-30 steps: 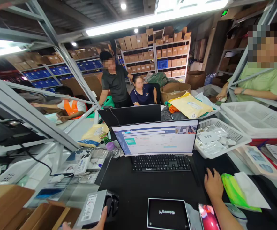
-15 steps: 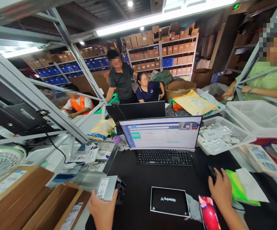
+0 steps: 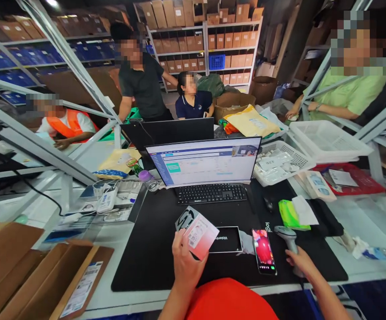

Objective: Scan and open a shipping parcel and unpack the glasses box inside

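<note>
- The left hand (image 3: 184, 263) pinches a small box (image 3: 198, 232) between thumb and fingers and holds it above the near edge of the bench (image 3: 119, 235), over the black mat (image 3: 156, 253). The box is tilted with its white label up, probably so the label can be read.
- The right hand (image 3: 301, 263) is closed round the handle of a scanner (image 3: 287, 234) towards the bench's near right. The scanner's head is raised and turned inward, roughly towards the box.
- A phone (image 3: 264, 251) lies face-up between the two hands, beside a black pad (image 3: 229, 240).
- Behind them, the keyboard (image 3: 211, 193) and monitor (image 3: 204, 160) stand squarely in front of the person.
- A white basket (image 3: 308, 161) at the far right holds clear packets (image 3: 275, 162), within arm's reach.
- Open cardboard boxes (image 3: 46, 275) sit at the near left corner; what is in them cannot be seen.
</note>
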{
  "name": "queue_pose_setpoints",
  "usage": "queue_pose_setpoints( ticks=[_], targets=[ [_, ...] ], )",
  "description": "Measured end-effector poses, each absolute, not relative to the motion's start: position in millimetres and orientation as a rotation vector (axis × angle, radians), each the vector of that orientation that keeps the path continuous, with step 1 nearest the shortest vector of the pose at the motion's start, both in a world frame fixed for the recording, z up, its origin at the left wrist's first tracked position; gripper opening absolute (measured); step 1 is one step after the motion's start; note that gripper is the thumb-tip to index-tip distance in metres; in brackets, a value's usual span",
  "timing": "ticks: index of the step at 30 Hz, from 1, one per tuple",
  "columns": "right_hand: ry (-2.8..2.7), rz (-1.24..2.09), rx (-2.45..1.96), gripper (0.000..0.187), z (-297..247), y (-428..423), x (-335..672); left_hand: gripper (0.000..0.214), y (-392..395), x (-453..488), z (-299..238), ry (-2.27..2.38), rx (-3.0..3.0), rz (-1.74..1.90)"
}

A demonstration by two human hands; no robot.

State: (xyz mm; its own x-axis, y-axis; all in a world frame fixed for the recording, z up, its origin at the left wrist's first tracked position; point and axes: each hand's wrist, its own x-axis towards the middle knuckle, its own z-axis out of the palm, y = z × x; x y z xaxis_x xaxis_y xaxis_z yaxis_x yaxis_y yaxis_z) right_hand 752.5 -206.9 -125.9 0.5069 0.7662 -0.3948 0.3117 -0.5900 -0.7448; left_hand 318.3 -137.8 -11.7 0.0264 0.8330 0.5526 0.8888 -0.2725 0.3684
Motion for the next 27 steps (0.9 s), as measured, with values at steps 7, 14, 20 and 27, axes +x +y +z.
queue_pose_setpoints(
  ticks=[7,14,20,27],
  targets=[
    [-0.945,1.222,-1.900,0.043,-74,-216,692,0.087,-133,341,-8,-1.396,-2.162,-1.164],
    [-1.247,1.461,-1.443,0.080,-4,-230,590,0.083,-133,355,-16,-1.097,-2.185,-1.290],
    [-1.264,1.460,-1.432,0.083,2,-226,588,0.085,-136,350,-20,-1.089,-2.258,-1.284],
    [-0.904,1.095,-1.968,0.076,-66,-235,657,0.099,-133,329,-7,-1.627,-1.977,-1.419]
  ],
)
